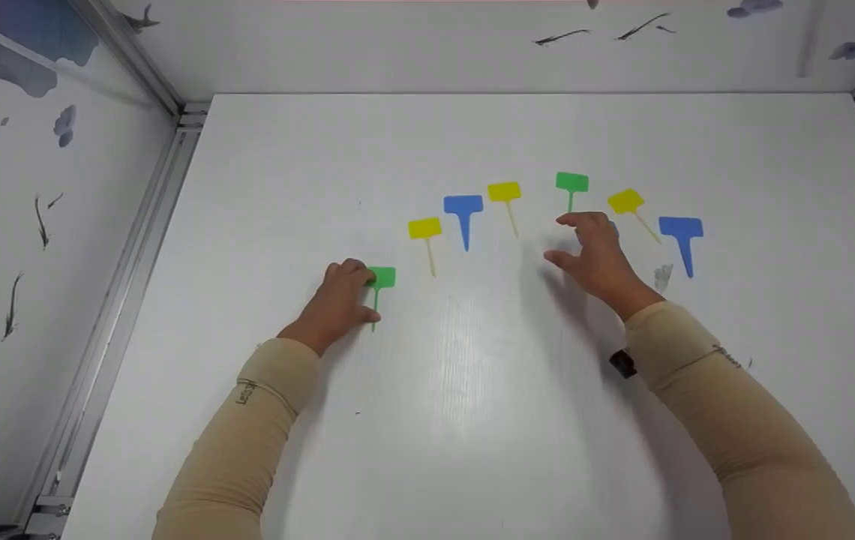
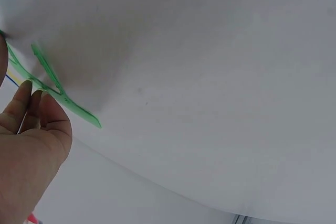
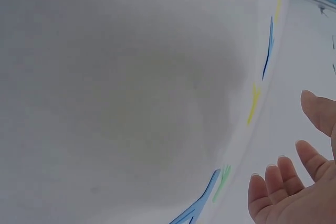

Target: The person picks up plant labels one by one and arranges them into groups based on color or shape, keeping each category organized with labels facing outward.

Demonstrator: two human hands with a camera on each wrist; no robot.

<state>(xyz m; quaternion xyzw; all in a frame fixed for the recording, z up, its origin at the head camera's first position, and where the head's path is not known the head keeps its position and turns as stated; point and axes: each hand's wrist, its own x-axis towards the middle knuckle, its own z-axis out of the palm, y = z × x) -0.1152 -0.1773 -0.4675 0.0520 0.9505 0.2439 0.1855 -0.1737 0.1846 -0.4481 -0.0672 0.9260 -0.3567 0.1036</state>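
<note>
In the head view my left hand (image 1: 337, 300) is at the leftmost green T-shaped plant label (image 1: 383, 277), fingertips over the left side of its head and thumb beside the lower stem, spread well apart. The left wrist view shows the fingers of this hand (image 2: 37, 135) right at the green label (image 2: 79, 110), partly covering it. My right hand (image 1: 596, 259) hovers below another green plant label (image 1: 572, 182), thumb and fingers parted, its stem end hidden behind the fingers. Nothing lies between the fingers of the right hand (image 3: 294, 187) in the right wrist view.
Between the hands lie a yellow label (image 1: 425, 229), a blue label (image 1: 463, 205) and another yellow label (image 1: 504, 193). Farther right are a yellow label (image 1: 626, 201) and a blue label (image 1: 681, 227). A grey smudge (image 1: 664, 277) shows near the right wrist. Patterned walls border the white table (image 1: 457, 450).
</note>
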